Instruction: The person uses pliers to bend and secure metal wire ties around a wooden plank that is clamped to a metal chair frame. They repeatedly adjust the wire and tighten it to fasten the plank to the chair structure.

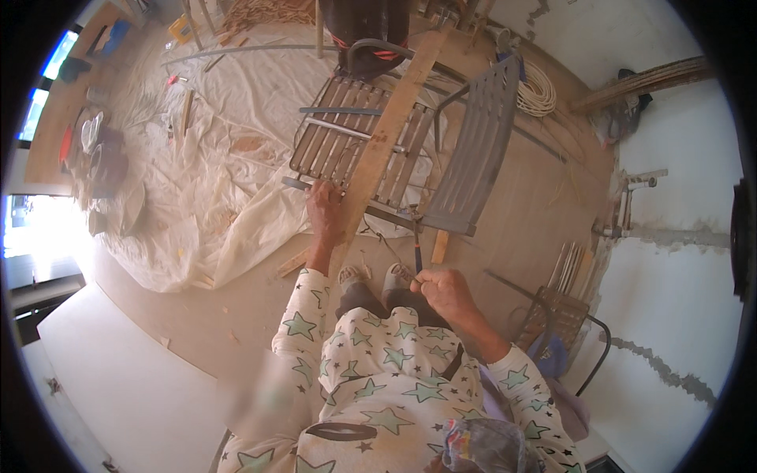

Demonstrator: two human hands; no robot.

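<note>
Left hand [323,211], centre of the frame: I am seeing it resting at the lower edge of the chair's slatted seat [331,146], its fingers bending over that edge. Whether they are gripping or only pressing, I am not able to tell.

Right hand [443,288], just below and right of centre: its fingers are closing fully around the handle of one hammer [418,252], with orange and dark parts. The hammer is pointing up the frame, its head lying near the chair's lower side.

Chair [404,169], one, brownish grey: it is occupying the upper centre, its slotted backrest [482,142] standing to the right of the seat.

Plank [386,130], one, pale wood: it is crossing over the seat on a slant, running from the top of the frame down beside the left wrist.

Surroundings: a crumpled plastic sheet [213,158] is covering the floor at upper left; a coil of pale cable [536,91] is lying at upper right; a white panel [118,378] is filling the lower left; a patched white wall [678,299] is bounding the right side. Two shoes [398,274] are showing below the chair, and star-patterned sleeves [300,323] are covering both forearms.
</note>
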